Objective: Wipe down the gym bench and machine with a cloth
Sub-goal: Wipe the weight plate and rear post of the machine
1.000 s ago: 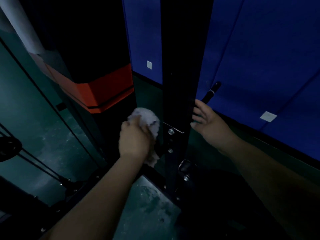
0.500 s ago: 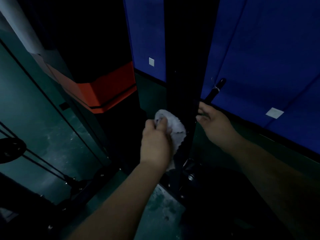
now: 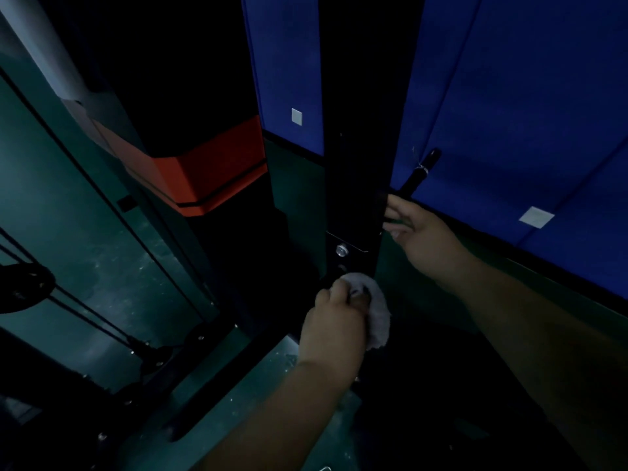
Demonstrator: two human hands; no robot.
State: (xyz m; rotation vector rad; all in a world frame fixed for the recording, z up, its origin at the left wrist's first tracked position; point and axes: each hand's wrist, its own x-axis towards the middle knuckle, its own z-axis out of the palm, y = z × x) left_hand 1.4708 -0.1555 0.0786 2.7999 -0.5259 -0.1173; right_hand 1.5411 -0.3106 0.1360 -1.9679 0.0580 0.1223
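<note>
White cloth (image 3: 377,311), bunched in the left hand (image 3: 334,324), is being drawn lower down the post (image 3: 353,164), now below the bolt (image 3: 341,249), while the upright is being gripped by the right hand (image 3: 421,236).

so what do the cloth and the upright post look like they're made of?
Cloth: soft pale fabric, probably terry or microfibre; it bunches and folds in the left hand, with a fuzzy edge. Upright post: looks like metal with a dark, likely painted finish; straight hard edges and a shiny bolt. The dim light leaves the finish uncertain.
</note>
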